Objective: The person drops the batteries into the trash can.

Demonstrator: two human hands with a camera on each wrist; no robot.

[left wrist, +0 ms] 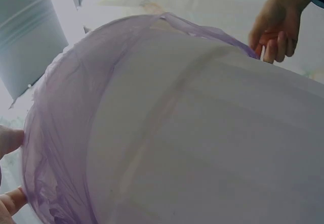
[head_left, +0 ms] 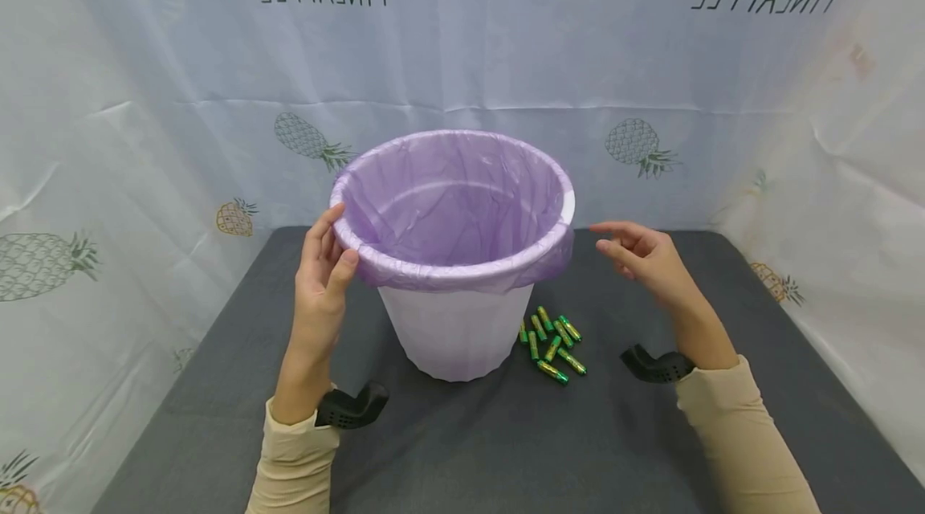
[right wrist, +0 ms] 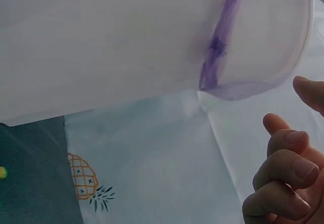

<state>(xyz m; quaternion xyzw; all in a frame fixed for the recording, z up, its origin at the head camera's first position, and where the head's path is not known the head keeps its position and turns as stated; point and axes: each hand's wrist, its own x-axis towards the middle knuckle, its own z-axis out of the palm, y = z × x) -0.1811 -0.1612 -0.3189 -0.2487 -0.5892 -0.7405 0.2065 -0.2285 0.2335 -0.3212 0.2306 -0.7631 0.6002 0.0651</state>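
Left hand [head_left: 323, 273] at the left side of the white bin [head_left: 455, 329], thumb and fingers curled over the rim, pinching the folded-over purple bag liner [head_left: 451, 201] against it, apparently to keep the film seated on the lip; in the left wrist view only fingertips [left wrist: 10, 140] showing, pressed into the bunched purple film.

Bin standing upright near the middle of the dark grey tabletop [head_left: 506, 450], toward its far edge, with the liner draped inside and turned down over nearly the whole rim. On the right far side, a short stretch of bare white rim exposed, the film there gathered into a loose hanging fold.

Just right of the bin's base, about 8 green batteries [head_left: 552, 341] lying in a loose cluster on the surface, close together, clear of both hands.

Right hand [head_left: 643, 253] hovering just beside the rim's right side, apart from it, fingers loosely bent and holding nothing. Pineapple-print sheet [head_left: 144, 136] hung behind and along both sides.
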